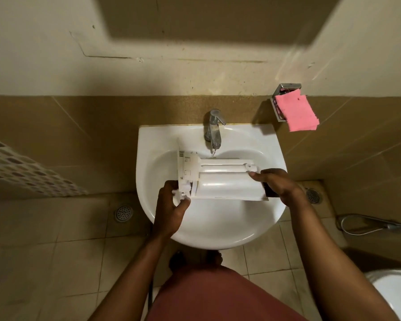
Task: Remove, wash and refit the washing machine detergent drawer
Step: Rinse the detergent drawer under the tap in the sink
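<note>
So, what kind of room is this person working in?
Most likely a bathroom: a white basin with a tap, a drain in the tiled floor, and what looks like a toilet at the lower right.

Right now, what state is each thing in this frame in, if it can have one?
detergent drawer: out of the machine, held level over the sink
tap: seems to run a thin stream onto the drawer
left hand: grips the drawer's left end
right hand: grips the drawer's right end
pink cloth: draped over the wall holder, unused
</note>
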